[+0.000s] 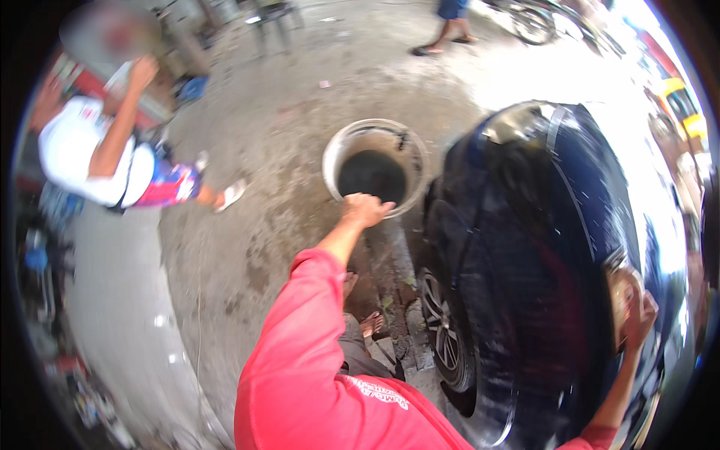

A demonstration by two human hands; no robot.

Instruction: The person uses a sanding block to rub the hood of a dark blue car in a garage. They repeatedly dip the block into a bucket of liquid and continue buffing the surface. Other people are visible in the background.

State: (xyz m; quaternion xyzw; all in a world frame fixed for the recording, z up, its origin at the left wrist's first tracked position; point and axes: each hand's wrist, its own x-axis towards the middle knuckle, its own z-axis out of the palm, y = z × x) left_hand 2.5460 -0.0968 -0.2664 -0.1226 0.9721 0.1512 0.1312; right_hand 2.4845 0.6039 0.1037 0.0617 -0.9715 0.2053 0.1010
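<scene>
My left hand point(366, 211) reaches down at the near rim of a large whitish bucket point(334, 161), its fingers closed over the edge. Dark liquid point(371, 177) lies inside the bucket, which stands on the ground in front of me. To my right is a dark blue car point(517, 300), glossy, with pale spots and streaks on its body. My right hand point(640, 319) is out at the car's upper side, fingers curled against a tan, shiny-edged thing point(619, 300). Whether that is part of the car or something held, I cannot make out.
The car's wheel point(444, 322) stands beside my bare foot point(372, 324). At the left is a person in a white shirt point(82, 150), one arm raised. Another person's legs point(446, 34) show at the far side, near a parked motorcycle point(534, 24). The concrete ground point(247, 225) is wet in patches.
</scene>
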